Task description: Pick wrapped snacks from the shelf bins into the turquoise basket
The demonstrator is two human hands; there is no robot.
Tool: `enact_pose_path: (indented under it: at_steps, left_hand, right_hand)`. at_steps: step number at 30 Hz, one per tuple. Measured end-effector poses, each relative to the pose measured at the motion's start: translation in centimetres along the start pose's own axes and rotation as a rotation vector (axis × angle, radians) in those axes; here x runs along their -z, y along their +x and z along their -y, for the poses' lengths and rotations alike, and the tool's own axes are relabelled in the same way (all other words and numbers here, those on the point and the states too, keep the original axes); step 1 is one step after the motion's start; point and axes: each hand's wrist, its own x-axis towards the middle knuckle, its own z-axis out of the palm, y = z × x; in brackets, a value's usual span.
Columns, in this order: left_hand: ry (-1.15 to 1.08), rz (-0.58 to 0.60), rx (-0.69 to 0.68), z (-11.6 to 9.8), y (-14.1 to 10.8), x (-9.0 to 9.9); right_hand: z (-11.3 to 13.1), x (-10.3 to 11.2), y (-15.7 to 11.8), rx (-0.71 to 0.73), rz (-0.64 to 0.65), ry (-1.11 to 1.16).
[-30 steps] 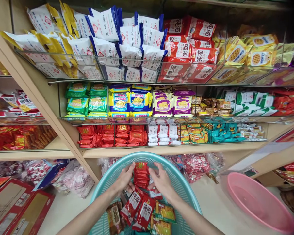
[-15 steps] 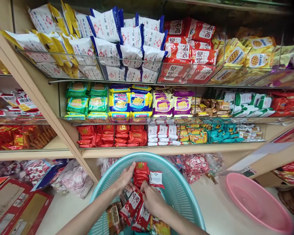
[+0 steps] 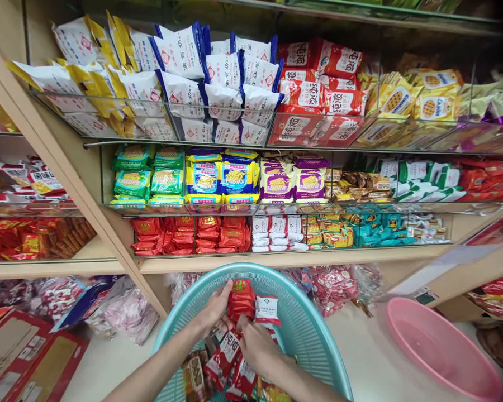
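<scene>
My right hand (image 3: 257, 346) is down among the red-and-white packets (image 3: 226, 357) in the teal basket (image 3: 310, 329), its grip hidden from me; my left hand (image 3: 213, 310) grasps a stack of red packets (image 3: 240, 300); a white sachet (image 3: 267, 310) leans beside it; beyond, shelves (image 3: 276, 258) of snacks.

Basket (image 3: 314, 335): it sat right in front of me, below the shelves (image 3: 276, 258).
Packets (image 3: 230, 363): they lay in the basket.
My left hand (image 3: 213, 311): it was in the basket, left of the stack of packets (image 3: 241, 298), touching it.
My right hand (image 3: 257, 346): it was in the basket, just before the stack.
Small packet (image 3: 267, 310): it stood right of the stack.
Tub (image 3: 440, 346): it lay to the right of the basket.
Boxes (image 3: 25, 357): they lay far left.
</scene>
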Motion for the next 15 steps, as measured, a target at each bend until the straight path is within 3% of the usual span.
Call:
enact_pose_path:
  at_steps: [6,9,12,15]
  left_hand:
    - [-0.008,0.053,-0.021,0.1,0.1,0.0]
    - [0.051,0.02,-0.057,-0.2,-0.3,0.2]
    - [0.143,-0.082,-0.185,-0.3,-2.0,1.9]
    - [0.245,-0.314,-0.394,0.7,-5.2,5.4]
  right_hand:
    - [0.3,0.5,0.2,0.007,0.014,-0.016]
    - [0.1,1.6,-1.1,0.023,-0.018,0.031]
    - [-1.0,3.2,-4.1,0.031,-0.188,0.206]
    - [-3.1,4.4,-8.5,-0.048,-0.475,0.492]
